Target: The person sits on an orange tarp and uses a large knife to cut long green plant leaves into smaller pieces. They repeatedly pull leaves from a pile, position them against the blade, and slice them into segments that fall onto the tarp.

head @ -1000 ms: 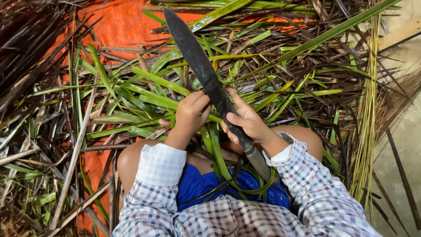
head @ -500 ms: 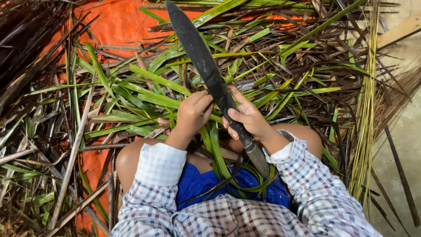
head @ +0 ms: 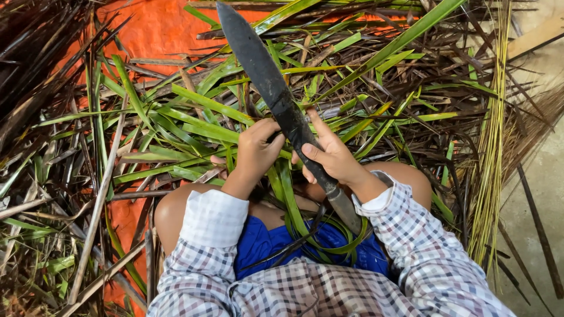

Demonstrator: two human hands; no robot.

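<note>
A long dark knife (head: pixel 258 64) stands with its blade pointing away from me, its handle end (head: pixel 346 211) down by my lap. My right hand (head: pixel 332 155) rests against the blade's lower part, thumb across it. My left hand (head: pixel 258 149) is curled around a green leaf strip (head: pixel 288 188) right beside the blade. The strip runs down between my knees and loops over the blue cloth on my lap. My sleeves are checked, with a white cuff on the left.
Green palm leaves (head: pixel 194 123) and dry brown ones (head: pixel 53 194) lie piled all around on an orange tarp (head: pixel 158 35). A bundle of thin yellowish leaf ribs (head: pixel 490 147) lies to the right, next to a bare concrete floor (head: pixel 540 176).
The knife and both hands stay in nearly the same place. My right hand has slid slightly along the blade; my left hand keeps its hold on the leaf strip.
</note>
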